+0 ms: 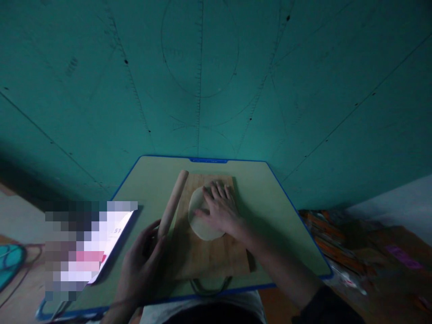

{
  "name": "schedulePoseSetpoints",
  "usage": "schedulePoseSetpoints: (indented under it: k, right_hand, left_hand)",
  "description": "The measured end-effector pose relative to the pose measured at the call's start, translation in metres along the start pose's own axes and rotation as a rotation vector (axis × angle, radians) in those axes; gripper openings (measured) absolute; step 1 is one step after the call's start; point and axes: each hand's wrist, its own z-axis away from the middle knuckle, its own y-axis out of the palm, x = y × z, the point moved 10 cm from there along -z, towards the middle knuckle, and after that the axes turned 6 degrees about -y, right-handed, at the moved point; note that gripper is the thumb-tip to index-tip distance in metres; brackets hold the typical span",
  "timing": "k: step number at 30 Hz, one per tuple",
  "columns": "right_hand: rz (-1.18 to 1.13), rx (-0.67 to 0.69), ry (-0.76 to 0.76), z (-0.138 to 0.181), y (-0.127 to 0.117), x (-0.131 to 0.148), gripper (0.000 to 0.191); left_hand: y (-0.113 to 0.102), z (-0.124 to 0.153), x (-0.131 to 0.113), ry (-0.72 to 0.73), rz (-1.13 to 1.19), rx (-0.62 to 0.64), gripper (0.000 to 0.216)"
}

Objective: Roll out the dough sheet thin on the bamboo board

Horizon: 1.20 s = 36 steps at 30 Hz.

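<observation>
A flat round piece of pale dough [199, 222] lies on a wooden board [209, 252] set on a small green table with a blue rim [270, 198]. My right hand [221, 209] rests flat on the dough with fingers stretched out. My left hand [141, 263] is curled round the near end of a wooden rolling pin [173, 202], which lies along the board's left edge and points away from me.
A lit phone or tablet [114, 243], partly pixelated, lies on the table's left side. A teal wall with drawn lines fills the background. Orange and mixed clutter [344, 252] lies on the floor at the right.
</observation>
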Motion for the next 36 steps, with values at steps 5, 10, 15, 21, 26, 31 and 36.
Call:
schedulePoseSetpoints:
  k: [5, 10, 15, 21, 26, 31, 36]
  right_hand:
    - [-0.036, -0.01, -0.071, 0.025, 0.0, 0.024, 0.091]
    - [-0.042, 0.0, -0.104, 0.02, -0.001, 0.033, 0.087]
    - [0.008, 0.022, -0.014, -0.003, -0.001, 0.006, 0.079]
    - [0.026, 0.011, 0.02, 0.0, 0.002, -0.009, 0.082]
    - [0.039, 0.006, 0.012, 0.002, 0.002, -0.006, 0.083]
    - [0.026, 0.051, 0.003, -0.008, 0.004, 0.0, 0.092]
    - [0.001, 0.072, -0.028, -0.001, 0.004, 0.015, 0.095]
  left_hand:
    - [0.001, 0.0, -0.001, -0.007, -0.005, -0.004, 0.078]
    - [-0.002, -0.001, 0.001, 0.006, -0.048, -0.016, 0.079]
    - [-0.002, 0.0, 0.002, 0.025, -0.058, -0.005, 0.079]
    - [-0.002, -0.001, 0.007, 0.077, -0.041, -0.021, 0.076]
    - [-0.001, -0.001, 0.006, 0.063, -0.049, -0.009, 0.074]
    - [-0.001, -0.003, 0.016, 0.098, -0.06, -0.008, 0.073]
    - [-0.001, -0.003, 0.019, 0.073, -0.042, -0.002, 0.073]
